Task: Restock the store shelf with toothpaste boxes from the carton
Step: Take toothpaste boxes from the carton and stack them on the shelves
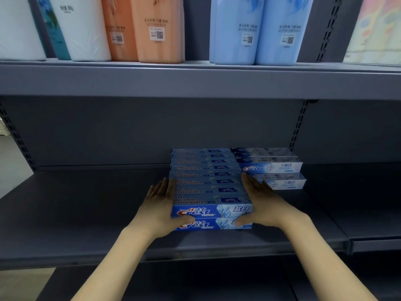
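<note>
Head view: carton not visible; small print on box tops blurred. Your left hand (pixel 161 205) and right hand (pixel 259 200) lie flat, fingers straight, pressing opposite ends of blue toothpaste box stack (pixel 209 187), thumbs across lower front box. Glossy rectangular cardboard, two layers, on dark grey metal shelf (pixel 86 213). Paler toothpaste boxes (pixel 273 167) touch stack's right rear, partly behind your right hand. Tissue packs (pixel 256 29) above cut off.

head cam | forward-down | close on shelf (pixel 86 213) front | single view
</note>
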Motion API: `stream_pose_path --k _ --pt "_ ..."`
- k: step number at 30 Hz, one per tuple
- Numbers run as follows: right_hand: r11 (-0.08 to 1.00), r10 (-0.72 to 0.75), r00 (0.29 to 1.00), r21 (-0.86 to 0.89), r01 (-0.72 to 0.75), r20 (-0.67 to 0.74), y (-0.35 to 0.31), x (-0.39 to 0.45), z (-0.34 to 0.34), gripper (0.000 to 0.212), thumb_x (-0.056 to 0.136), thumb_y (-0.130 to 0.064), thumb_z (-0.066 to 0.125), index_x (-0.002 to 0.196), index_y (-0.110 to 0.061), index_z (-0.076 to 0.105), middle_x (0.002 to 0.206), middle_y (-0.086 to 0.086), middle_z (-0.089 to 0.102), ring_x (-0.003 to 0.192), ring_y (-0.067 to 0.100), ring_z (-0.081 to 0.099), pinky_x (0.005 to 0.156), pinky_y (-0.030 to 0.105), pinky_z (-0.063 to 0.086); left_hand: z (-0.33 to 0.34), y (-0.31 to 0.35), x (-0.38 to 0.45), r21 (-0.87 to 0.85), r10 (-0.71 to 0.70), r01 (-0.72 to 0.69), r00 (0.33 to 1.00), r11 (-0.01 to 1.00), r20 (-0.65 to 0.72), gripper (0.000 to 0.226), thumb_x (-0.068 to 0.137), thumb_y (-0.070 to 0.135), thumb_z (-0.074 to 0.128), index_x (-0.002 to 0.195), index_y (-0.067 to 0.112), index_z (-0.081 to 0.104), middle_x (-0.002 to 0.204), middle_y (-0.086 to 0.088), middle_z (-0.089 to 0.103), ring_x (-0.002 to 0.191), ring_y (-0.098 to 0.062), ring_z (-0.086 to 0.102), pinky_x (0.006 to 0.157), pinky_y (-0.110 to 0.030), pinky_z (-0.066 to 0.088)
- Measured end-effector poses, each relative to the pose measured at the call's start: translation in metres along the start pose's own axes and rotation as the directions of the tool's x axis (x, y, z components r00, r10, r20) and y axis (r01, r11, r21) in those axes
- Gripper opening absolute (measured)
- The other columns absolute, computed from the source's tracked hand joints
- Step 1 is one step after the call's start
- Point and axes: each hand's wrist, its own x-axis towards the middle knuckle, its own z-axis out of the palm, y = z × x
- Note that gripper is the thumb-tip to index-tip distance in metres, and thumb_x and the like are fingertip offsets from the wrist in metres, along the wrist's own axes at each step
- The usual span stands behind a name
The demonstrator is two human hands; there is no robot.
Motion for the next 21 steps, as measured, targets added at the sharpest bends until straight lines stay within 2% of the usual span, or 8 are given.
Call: stream_pose_path --k 6,8,10,13,15,21 --pt "0.998 0.015 0.998 -0.056 -0.011 0.058 -0.007 -0.006 -0.012 0.127 0.071 -0.072 0.061 0.149 -0.015 -0.022 0.157 -0.001 -0.021 0.146 0.014 -0.016 0.119 0.032 -0.008 -0.011 0.004 -0.001 0.102 -0.022 0.020 1.000 0.995 0.016 0.121 0.068 0.080 0.051 0.150 0.019 -0.015 0.159 -0.005 -0.008 0.147 -0.020 -0.005 0.119 -0.035 -0.001" --pt "0.999 -0.005 0.999 -0.041 0.006 0.039 -0.013 -0.004 -0.019 0.120 0.072 -0.077 0.052 0.150 -0.018 -0.018 0.158 -0.002 -0.020 0.146 0.014 -0.015 0.120 0.033 -0.007 -0.017 0.010 0.000 0.109 -0.021 0.020 1.000 0.994 0.000 0.127 0.062 0.087 0.044 0.150 0.017 -0.015 0.159 -0.006 -0.011 0.147 -0.021 -0.007 0.118 -0.034 -0.002" --pt "1.000 -0.013 1.000 -0.027 0.013 0.009 -0.018 0.003 -0.024 0.105 0.080 -0.076 0.039 0.151 -0.019 -0.014 0.158 -0.002 -0.018 0.146 0.014 -0.014 0.120 0.033 -0.006 -0.025 0.020 0.003 0.090 -0.012 0.012 1.000 0.996 -0.006 0.127 0.057 0.090 0.028 0.151 0.015 -0.013 0.159 -0.007 -0.011 0.147 -0.020 -0.007 0.117 -0.031 -0.004" --pt "0.999 0.034 0.999 0.024 -0.034 -0.017 -0.022 0.022 -0.025 0.077 0.095 -0.063 0.017 0.152 -0.018 -0.010 0.159 0.000 -0.015 0.146 0.012 -0.013 0.120 0.030 -0.006 -0.029 0.034 0.017 0.030 -0.048 0.047 0.999 0.998 0.018 0.097 0.084 0.075 0.016 0.151 0.011 -0.010 0.159 -0.006 -0.012 0.147 -0.018 -0.010 0.116 -0.028 -0.007" --pt "0.997 0.072 0.996 0.045 -0.069 -0.061 -0.023 0.040 -0.021 0.069 0.099 -0.054 0.012 0.152 -0.015 -0.007 0.160 0.003 -0.011 0.147 0.014 -0.011 0.119 0.032 -0.005 -0.027 0.038 0.031 0.001 -0.062 0.062 0.998 0.998 0.022 0.083 0.093 0.063 0.012 0.151 0.008 -0.009 0.159 -0.008 -0.011 0.147 -0.018 -0.010 0.117 -0.029 -0.007" --pt "0.989 0.144 0.984 0.052 -0.140 -0.100 -0.027 0.074 -0.004 0.068 0.101 -0.047 0.015 0.152 -0.005 -0.003 0.160 0.012 -0.006 0.148 0.022 -0.007 0.121 0.038 0.000 -0.014 0.039 0.063 -0.005 -0.121 0.121 0.991 0.993 0.062 0.080 0.096 0.059 0.012 0.150 0.002 -0.006 0.158 -0.014 -0.008 0.147 -0.024 -0.008 0.120 -0.035 -0.004"
